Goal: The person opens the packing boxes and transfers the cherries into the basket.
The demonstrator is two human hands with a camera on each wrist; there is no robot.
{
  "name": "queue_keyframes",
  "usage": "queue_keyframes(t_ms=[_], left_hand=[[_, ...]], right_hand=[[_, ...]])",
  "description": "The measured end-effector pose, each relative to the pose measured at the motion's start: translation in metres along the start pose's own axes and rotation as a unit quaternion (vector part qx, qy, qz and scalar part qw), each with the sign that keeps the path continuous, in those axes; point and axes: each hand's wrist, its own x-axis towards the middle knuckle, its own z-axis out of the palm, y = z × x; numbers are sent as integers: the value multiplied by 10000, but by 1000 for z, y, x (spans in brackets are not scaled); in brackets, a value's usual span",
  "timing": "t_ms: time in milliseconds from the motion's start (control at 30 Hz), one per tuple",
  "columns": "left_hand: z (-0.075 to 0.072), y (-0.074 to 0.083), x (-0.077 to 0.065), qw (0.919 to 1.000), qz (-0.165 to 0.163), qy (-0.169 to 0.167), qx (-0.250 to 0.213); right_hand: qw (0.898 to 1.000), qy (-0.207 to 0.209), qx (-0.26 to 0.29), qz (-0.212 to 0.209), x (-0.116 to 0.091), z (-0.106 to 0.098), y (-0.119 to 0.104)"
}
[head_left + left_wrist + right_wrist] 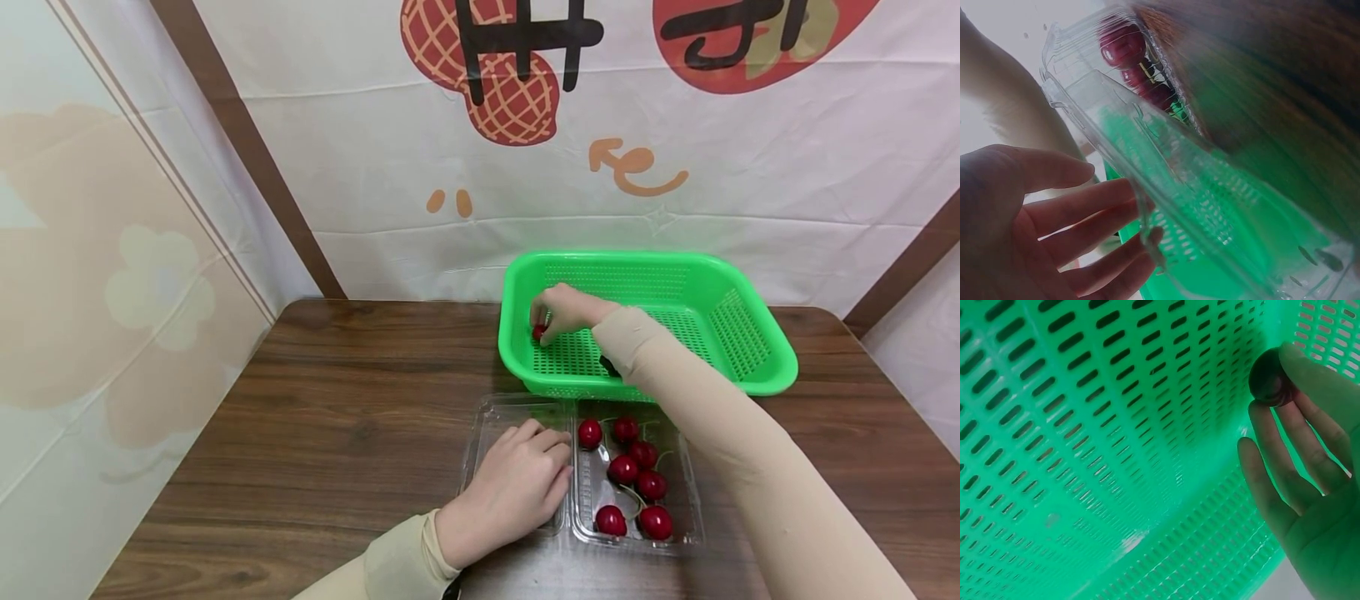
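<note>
Inside the left end of a green plastic basket (750, 283), my right hand (564, 308) pinches a dark red cherry (1270, 378) between thumb and fingertips, close over the slotted floor. My left hand (517, 479) lies over the lid half of a clear plastic box (487, 412), its fingertips at the ridge between the two halves. In the left wrist view those fingers (1097, 203) are loosely extended and touch the clear edge. Several cherries (622, 469), some with stems, lie in the box's right half.
A brown wood-grain table (337, 417) carries the box and the basket, which stands just behind the box. A printed cloth (360, 150) hangs behind the table's far edge. My right forearm (720, 417) reaches over the basket's front rim and the box's right side.
</note>
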Motion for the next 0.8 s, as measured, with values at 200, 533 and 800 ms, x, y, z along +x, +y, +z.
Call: queue_keyframes(t_ms=[200, 533, 800], left_hand=[[1, 0, 0, 10000, 5, 17, 3], [1, 1, -1, 10000, -23, 13, 39], [1, 1, -1, 10000, -14, 21, 35]], right_hand=[[10000, -70, -3, 23, 1, 0, -2], [9998, -97, -31, 148, 4, 2, -5], [9997, -158, -37, 188, 5, 3, -3]])
